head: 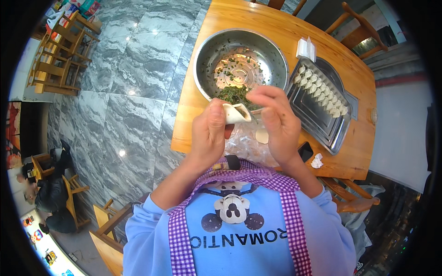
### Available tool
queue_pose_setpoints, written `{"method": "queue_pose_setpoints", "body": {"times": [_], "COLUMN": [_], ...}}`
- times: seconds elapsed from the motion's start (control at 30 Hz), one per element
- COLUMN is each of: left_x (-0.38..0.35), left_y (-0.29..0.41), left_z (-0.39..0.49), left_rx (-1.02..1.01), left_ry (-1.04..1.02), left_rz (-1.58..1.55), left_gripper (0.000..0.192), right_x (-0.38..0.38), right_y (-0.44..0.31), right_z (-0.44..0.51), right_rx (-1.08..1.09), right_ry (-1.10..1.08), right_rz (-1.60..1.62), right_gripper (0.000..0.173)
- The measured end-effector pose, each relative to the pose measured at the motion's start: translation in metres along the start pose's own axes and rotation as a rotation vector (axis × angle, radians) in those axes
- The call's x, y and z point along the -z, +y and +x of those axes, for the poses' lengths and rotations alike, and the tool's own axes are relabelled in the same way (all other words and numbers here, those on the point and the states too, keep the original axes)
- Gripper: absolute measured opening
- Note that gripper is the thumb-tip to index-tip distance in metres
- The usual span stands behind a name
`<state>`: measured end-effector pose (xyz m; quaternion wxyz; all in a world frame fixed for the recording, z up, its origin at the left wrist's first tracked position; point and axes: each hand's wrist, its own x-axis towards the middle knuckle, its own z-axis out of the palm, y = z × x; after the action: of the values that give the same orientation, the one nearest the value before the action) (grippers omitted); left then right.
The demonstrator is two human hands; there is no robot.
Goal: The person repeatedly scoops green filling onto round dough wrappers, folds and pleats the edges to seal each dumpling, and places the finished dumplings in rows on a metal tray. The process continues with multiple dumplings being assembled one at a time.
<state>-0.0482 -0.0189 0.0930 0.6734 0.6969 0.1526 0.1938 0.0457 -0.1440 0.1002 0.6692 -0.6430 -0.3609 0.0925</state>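
My left hand (210, 126) pinches a dumpling wrapper (236, 114), folded over into a loose roll with its right end open. Just right of the wrapper is my right hand (281, 122), its thumb and bent fingers apart, with nothing seen between them. Beyond both hands stands a large stainless steel bowl (207, 65). Chopped green filling (233, 94) is heaped at its near side, and bits cling to the walls. Under my hands, a clear plastic bag (247, 146) lies on the table, partly hidden. One flat round wrapper (262, 136) rests beside my right wrist.
On the wooden table (348, 151), a metal tray (312, 119) at right holds rows of shaped dumplings (321, 89). Near it are a tissue pack (306, 49), a phone (305, 151) and crumpled tissue (317, 161). Wooden chairs (362, 31) surround the table. A person in dark clothing (51, 196) is at far left.
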Motion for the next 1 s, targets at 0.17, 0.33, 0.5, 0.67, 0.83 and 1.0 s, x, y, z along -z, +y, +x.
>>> {"method": "queue_pose_setpoints", "body": {"times": [0.17, 0.33, 0.5, 0.67, 0.83, 1.0], "left_x": [-0.004, -0.007, -0.005, -0.004, -0.009, -0.007], "left_y": [0.002, 0.000, -0.001, -0.004, -0.006, 0.001], "left_z": [0.001, 0.000, -0.004, -0.007, -0.006, -0.009], "left_rx": [0.026, 0.024, 0.079, -0.049, -0.155, -0.010], "left_ry": [0.024, 0.045, 0.033, -0.068, -0.099, -0.106], "left_rz": [-0.059, -0.040, -0.099, -0.082, -0.075, -0.146], "left_gripper": [0.052, 0.052, 0.053, 0.052, 0.050, 0.048], "right_x": [0.004, -0.005, -0.006, -0.005, -0.008, -0.017], "right_y": [0.001, 0.005, 0.005, 0.008, 0.009, 0.003], "right_z": [-0.004, -0.005, -0.005, 0.004, 0.015, 0.014], "right_rx": [0.284, 0.354, 0.270, -0.093, -0.003, -0.062], "right_ry": [-0.008, 0.044, 0.008, -0.292, -0.478, -0.407], "right_rz": [-0.341, -0.429, -0.304, 0.203, 0.178, 0.360], "right_gripper": [0.022, 0.022, 0.044, 0.076, 0.061, 0.048]}}
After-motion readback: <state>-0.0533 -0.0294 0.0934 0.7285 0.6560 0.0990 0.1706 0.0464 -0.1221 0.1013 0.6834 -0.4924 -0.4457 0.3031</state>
